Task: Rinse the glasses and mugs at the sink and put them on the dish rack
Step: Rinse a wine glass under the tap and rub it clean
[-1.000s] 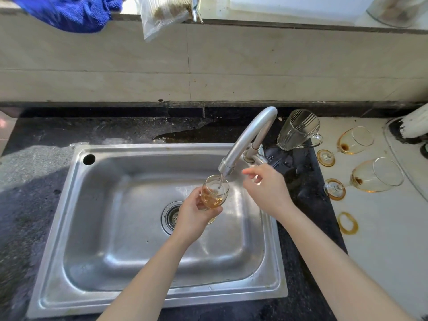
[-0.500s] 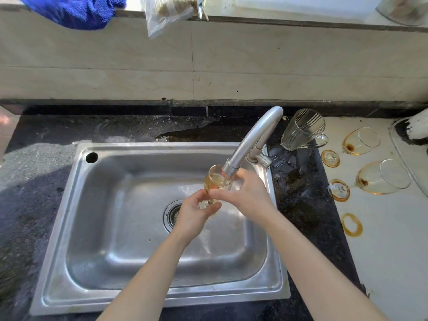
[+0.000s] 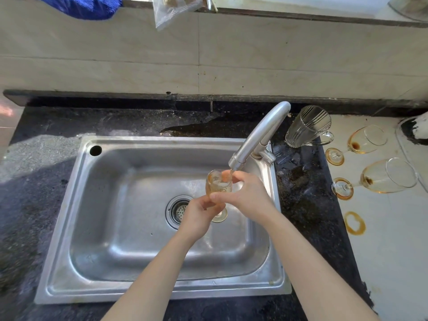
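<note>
A stemmed wine glass (image 3: 217, 185) with amber liquid stands upright under the running faucet (image 3: 259, 137), over the steel sink (image 3: 97, 205). My left hand (image 3: 196, 216) grips its stem from below. My right hand (image 3: 247, 195) holds the bowl, thumb on the outside and fingers reaching over the rim. Two stained wine glasses (image 3: 368, 140) (image 3: 391, 176) lie on their sides on the white counter at the right. A ribbed glass mug (image 3: 305, 127) leans behind the faucet. No dish rack is in view.
A drain strainer (image 3: 179, 210) sits in the sink's middle. Dark wet countertop (image 3: 46, 172) surrounds the sink. An amber ring stain (image 3: 354, 222) marks the white counter. A blue cloth (image 3: 85, 6) and a plastic bag (image 3: 171, 8) hang from the ledge above.
My right hand left the faucet handle and came onto the glass bowl. My left hand slid from the bowl down to the stem. Water keeps running into the glass.
</note>
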